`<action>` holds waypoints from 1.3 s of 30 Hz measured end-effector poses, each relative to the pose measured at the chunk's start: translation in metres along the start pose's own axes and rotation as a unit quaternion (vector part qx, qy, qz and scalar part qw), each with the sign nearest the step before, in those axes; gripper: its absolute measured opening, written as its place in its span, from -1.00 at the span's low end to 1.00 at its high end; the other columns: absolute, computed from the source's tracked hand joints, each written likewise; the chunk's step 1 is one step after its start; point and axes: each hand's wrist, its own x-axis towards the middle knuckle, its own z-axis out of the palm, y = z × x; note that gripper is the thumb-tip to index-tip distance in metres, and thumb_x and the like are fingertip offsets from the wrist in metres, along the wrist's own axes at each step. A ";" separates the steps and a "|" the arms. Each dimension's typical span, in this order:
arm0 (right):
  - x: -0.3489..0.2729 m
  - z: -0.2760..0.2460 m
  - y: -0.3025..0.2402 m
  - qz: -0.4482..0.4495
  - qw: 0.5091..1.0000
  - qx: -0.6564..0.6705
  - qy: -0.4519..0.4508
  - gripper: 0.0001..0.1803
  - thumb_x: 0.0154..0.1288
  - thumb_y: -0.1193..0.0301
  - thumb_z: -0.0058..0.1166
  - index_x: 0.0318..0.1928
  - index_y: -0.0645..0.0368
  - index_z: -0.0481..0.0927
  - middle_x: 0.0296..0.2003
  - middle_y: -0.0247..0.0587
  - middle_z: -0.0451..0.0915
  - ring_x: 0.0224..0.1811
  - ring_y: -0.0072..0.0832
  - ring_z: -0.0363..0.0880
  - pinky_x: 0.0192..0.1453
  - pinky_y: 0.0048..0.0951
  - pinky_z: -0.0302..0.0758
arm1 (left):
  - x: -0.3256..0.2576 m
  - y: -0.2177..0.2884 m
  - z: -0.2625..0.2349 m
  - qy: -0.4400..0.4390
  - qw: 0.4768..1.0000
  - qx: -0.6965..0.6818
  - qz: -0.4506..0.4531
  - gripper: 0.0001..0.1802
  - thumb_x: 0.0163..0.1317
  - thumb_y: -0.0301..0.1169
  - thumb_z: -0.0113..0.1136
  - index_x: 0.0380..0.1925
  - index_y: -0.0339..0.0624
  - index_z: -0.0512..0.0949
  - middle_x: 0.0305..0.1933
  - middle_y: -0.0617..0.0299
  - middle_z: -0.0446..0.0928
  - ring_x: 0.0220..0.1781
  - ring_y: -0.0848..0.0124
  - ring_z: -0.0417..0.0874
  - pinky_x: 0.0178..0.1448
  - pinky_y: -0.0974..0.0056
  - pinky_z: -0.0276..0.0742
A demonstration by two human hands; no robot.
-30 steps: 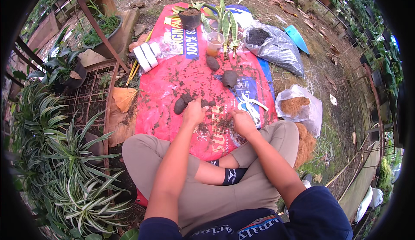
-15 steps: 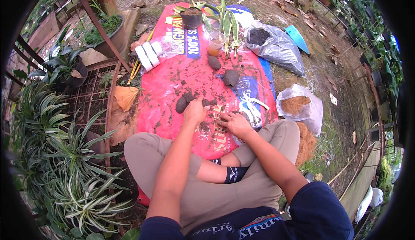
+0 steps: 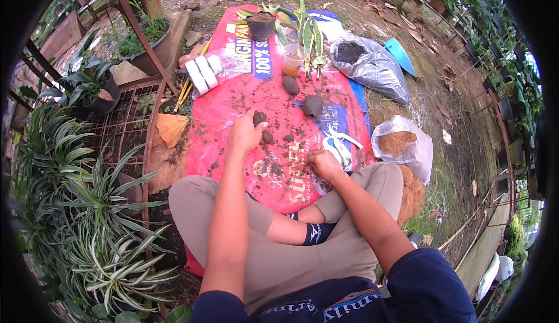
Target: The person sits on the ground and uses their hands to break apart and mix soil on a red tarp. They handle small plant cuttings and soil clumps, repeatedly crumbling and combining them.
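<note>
My left hand (image 3: pixel 244 134) is closed around a dark clump of soil (image 3: pixel 259 117), which shows past its fingertips above the red plastic sheet (image 3: pixel 212 125). Smaller soil lumps (image 3: pixel 268 138) lie just beside it, among scattered crumbs. Over the sheet's near right part, my right hand (image 3: pixel 325 164) has its fingers curled together; whatever they may hold is hidden. Farther off sit a rounded dark ball of soil (image 3: pixel 312 106) and a second dark lump (image 3: pixel 290 85). White strips (image 3: pixel 338 141) rest on the sheet beyond my right hand.
At the far end stand a black pot (image 3: pixel 260 27), a clear cup of brownish liquid (image 3: pixel 293 60) and long green leaves (image 3: pixel 307 35). To the right are a bag of dark soil (image 3: pixel 378 67), a blue scoop (image 3: pixel 400 56) and a bag of brown fibre (image 3: pixel 402 142). White cylinders (image 3: pixel 202 75) lie left.
My left hand has moved left and away from me, gathering up dark clumps that lay on the sheet. My right hand has shifted slightly right, its spread fingers now curled in.
</note>
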 end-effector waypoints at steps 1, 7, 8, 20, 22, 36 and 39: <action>0.002 -0.003 0.000 0.045 0.999 0.005 0.006 -0.85 0.29 0.40 0.36 -0.17 0.10 0.87 -0.23 -0.14 0.80 -0.15 -0.06 0.79 0.01 -0.12 0.71 | 0.001 -0.006 -0.020 0.025 0.999 0.005 0.019 -0.33 0.38 -0.17 0.46 0.41 -0.22 0.56 0.07 -0.21 0.77 0.16 -0.14 0.79 0.28 -0.09 0.65; 0.014 -0.048 0.033 0.295 0.927 0.224 0.063 -0.78 0.28 0.43 0.50 -0.08 0.21 0.87 -0.27 -0.15 0.87 -0.24 -0.41 0.84 -0.03 -0.33 0.72 | -0.012 -0.061 -0.104 0.078 0.966 -0.245 0.026 -0.47 0.42 -0.30 0.45 0.31 -0.27 0.59 -0.11 -0.01 0.78 -0.09 0.32 0.80 0.09 0.19 0.66; 0.012 -0.044 0.054 0.325 0.897 0.284 0.092 -0.72 0.28 0.46 0.52 -0.02 0.24 0.85 -0.26 -0.16 0.87 -0.23 -0.46 0.83 -0.03 -0.34 0.72 | -0.007 -0.076 -0.101 0.088 0.955 -0.282 0.023 -0.51 0.43 -0.33 0.44 0.28 -0.28 0.60 -0.14 0.03 0.77 -0.11 0.38 0.78 0.08 0.22 0.66; 0.050 -0.035 -0.016 0.227 0.970 -0.065 -0.059 -0.34 0.23 0.34 0.50 0.33 0.25 0.66 -0.22 -0.03 0.85 -0.09 -0.14 0.84 0.09 -0.10 0.72 | 0.006 -0.090 -0.070 0.080 0.989 -0.124 0.012 -0.52 0.35 -0.19 0.49 0.16 -0.23 0.68 -0.12 -0.11 0.78 -0.07 0.04 0.82 0.10 0.05 0.66; 0.051 -0.011 -0.009 0.193 0.970 -0.130 -0.062 -0.70 0.28 0.32 0.33 -0.05 0.23 0.80 -0.16 -0.01 0.82 0.04 -0.06 0.78 0.11 -0.02 0.69 | 0.007 -0.091 -0.074 0.072 0.994 -0.080 0.000 -0.51 0.34 -0.19 0.49 0.17 -0.22 0.68 -0.10 -0.16 0.78 -0.03 -0.06 0.82 0.11 -0.01 0.66; 0.052 -0.104 0.040 0.355 0.863 0.345 0.101 -0.79 0.41 0.39 0.48 -0.10 0.29 0.89 -0.24 -0.31 0.86 -0.23 -0.64 0.68 -0.08 -0.40 0.61 | 0.002 -0.089 -0.067 0.051 0.996 0.030 -0.060 -0.53 0.31 -0.18 0.51 0.16 -0.09 0.69 0.05 -0.17 0.77 0.16 -0.14 0.77 0.25 -0.11 0.64; 0.031 -0.100 0.067 0.324 0.891 0.306 0.089 -0.76 0.36 0.35 0.48 -0.09 0.27 0.88 -0.26 -0.17 0.87 -0.23 -0.52 0.76 -0.05 -0.34 0.64 | 0.009 -0.070 -0.062 0.016 0.999 0.007 -0.040 -0.49 0.30 -0.15 0.52 0.16 -0.14 0.69 0.04 -0.19 0.77 0.15 -0.16 0.77 0.25 -0.11 0.64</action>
